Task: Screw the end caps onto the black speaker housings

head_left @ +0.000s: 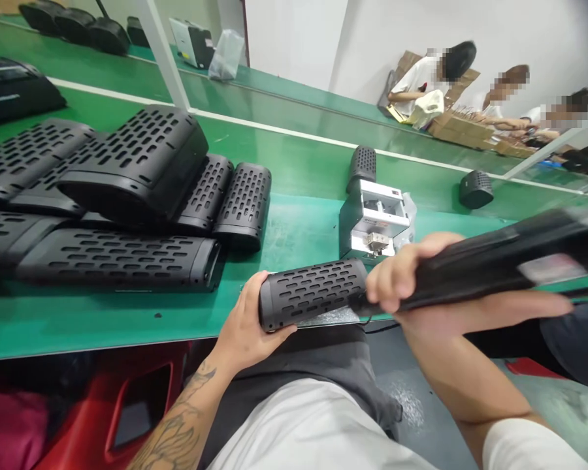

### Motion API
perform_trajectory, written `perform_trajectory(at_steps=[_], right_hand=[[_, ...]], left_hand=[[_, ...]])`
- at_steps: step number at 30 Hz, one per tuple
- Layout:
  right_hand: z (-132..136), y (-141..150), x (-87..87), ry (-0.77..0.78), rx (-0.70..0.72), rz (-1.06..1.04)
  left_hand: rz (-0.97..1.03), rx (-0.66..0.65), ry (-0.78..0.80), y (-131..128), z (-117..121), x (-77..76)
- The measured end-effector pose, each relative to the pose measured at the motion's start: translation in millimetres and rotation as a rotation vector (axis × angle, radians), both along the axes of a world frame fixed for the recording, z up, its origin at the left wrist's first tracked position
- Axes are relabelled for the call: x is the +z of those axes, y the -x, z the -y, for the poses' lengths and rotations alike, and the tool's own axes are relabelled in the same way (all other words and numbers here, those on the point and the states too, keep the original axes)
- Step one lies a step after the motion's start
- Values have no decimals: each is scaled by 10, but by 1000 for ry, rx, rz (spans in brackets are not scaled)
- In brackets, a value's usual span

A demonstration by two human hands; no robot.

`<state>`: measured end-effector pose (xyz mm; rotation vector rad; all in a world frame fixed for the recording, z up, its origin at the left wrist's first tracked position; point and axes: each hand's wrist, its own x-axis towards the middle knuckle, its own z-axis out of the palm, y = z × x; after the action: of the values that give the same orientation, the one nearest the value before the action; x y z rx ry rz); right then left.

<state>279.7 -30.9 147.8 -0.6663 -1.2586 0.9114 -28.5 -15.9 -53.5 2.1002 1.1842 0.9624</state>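
Firstly, left hand (252, 320): curled firmly around one end of a black perforated tube (313, 292), held level at the edge of a green workbench (294, 228). Right hand (402, 281): fingers closed around a long black bar (490, 258), its end touching the tube's other end. Just beyond the hands stood a small white machine (375, 219); farther left lay piled black perforated covers (127, 176).

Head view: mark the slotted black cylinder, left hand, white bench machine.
Slotted black cylinder (313, 294): head view, on its slotted middle.
Left hand (247, 320): head view, on the back of the hand.
White bench machine (375, 219): head view, on its white housing.
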Motion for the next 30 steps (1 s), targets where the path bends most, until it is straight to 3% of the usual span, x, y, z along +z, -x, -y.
perform_trajectory(at_steps=[3, 4, 6, 9, 12, 16, 19, 22, 24, 26, 30], right_hand=[[-357, -392, 31, -189, -338, -10], [-502, -505, -23, -210, -488, 3], [-755, -672, -191, -208, -649, 58], [-927, -780, -440, -184, -677, 109], [-888, -797, -558, -166, -667, 114], [-794, -783, -525, -134, -674, 109], [-708, -712, -386, -92, -691, 81], [-474, -523, -150, -114, -579, -28], [-224, -323, 30, -146, -378, -66], [43, -79, 183, -57, -108, -11], [334, 436, 287, 26, 133, 17]], left_hand=[[-4, 5, 4, -8, -9, 17], [-5, 4, 7, -9, -11, 27], [-9, 4, 14, -9, -12, 43], [-16, 10, 24, -3, -9, 53], [-15, 6, 21, 0, -4, 53], [-4, 2, 13, -4, -6, 54], [-6, -9, 17, -9, -10, 49], [-2, -24, 27, -9, -11, 42], [6, -35, 43, -3, -13, 35], [11, -47, 56, 3, -17, 27], [40, -52, 60, -6, -26, 13]])
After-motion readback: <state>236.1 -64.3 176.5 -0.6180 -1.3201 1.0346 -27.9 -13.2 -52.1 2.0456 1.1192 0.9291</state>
